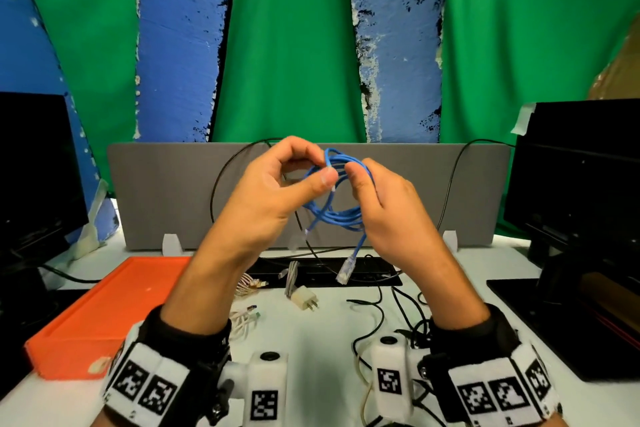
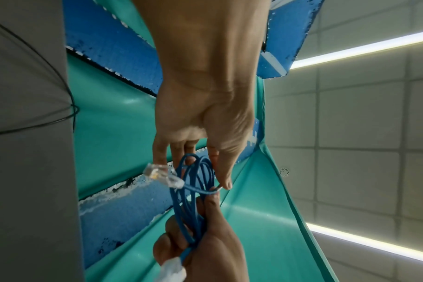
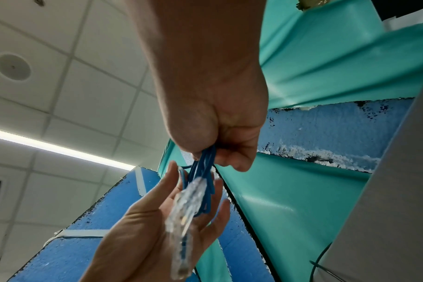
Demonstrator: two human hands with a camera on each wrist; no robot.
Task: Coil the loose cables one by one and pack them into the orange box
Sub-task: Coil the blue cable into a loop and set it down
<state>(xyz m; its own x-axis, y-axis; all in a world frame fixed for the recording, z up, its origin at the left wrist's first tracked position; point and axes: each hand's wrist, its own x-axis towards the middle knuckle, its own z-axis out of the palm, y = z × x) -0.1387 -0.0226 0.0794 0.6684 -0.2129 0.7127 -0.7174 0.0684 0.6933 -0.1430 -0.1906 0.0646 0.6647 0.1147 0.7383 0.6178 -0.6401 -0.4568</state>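
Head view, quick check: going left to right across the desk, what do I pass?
Left monitor → orange box → left hand → blue cable → right hand → right monitor.

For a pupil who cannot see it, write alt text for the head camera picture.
Two hands hold a coiled blue cable above a white desk: the left hand pinches it, the right hand grips the loops. An orange box sits left; other loose cables lie below.

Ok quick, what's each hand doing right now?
Left hand: pinching the blue cable near the coil's top.
Right hand: gripping the coil's loops.
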